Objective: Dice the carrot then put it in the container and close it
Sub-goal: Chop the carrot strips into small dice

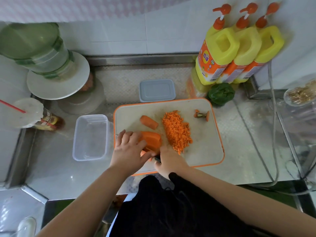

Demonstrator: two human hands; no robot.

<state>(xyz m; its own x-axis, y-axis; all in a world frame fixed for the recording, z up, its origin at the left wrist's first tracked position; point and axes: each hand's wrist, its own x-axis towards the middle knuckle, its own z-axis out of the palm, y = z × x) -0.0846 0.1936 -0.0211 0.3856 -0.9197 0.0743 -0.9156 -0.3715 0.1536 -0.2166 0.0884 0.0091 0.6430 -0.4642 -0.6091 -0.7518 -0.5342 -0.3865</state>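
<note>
On the orange-rimmed cutting board [201, 151], a pale rounded-corner plastic slab lying on the patterned steel counter [248, 151], a loose heap of small diced carrot cubes [177, 132] fills the middle. Left of that heap lies a short rounded carrot stub [149, 122], and toward the board's far right corner sits the trimmed carrot top [201, 115] with its greenish stem. At the board's near left part the left hand [129, 149] lies palm down with fingers curled over a large smooth carrot chunk [151, 139], pinning it. Just right of it, the right hand [168, 159] is curled round a dark knife handle [158, 159]; the blade is mostly hidden between the hands. Both forearms reach in from the near edge. Left of the board, just beside it, stands a clear rectangular plastic container [90, 137], open. Beyond the board's far edge lies its grey-blue lid [157, 90], flat on the counter. Past the board's far right corner stand three yellow pump bottles [239, 48] with orange pumps and orange labels; the writing is too blurred to read. A dark green pepper [221, 93] sits at their foot.
</note>
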